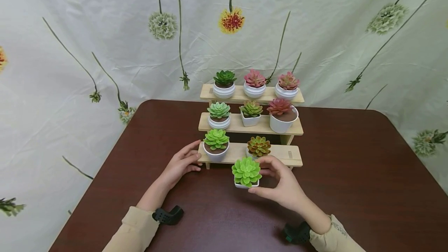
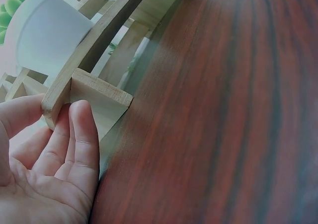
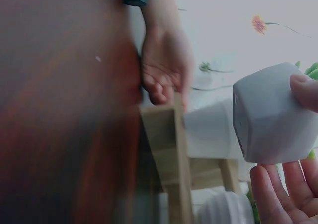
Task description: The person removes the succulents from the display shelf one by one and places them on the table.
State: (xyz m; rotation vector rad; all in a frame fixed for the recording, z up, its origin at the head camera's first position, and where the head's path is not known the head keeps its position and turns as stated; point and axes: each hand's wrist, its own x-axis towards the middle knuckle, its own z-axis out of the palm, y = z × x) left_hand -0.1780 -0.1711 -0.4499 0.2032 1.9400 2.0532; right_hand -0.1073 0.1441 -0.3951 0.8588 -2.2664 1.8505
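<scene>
My right hand holds a bright green potted succulent in front of the lowest shelf step. In the right wrist view its squarish white pot is pinched between thumb and fingers, raised off the table. At the left end of a wooden three-step plant stand, my left hand grips the lowest board. The left wrist view has those fingers round the board's end. On that step, a green succulent in a round white pot stands left, and a brownish-green succulent stands right of centre, partly hidden behind the held plant.
Three potted succulents, one a dark green plant, stand on the top step. The middle step carries three more, including a red one in a white pot. The stand is on a dark reddish-brown table, before a flower-printed cloth.
</scene>
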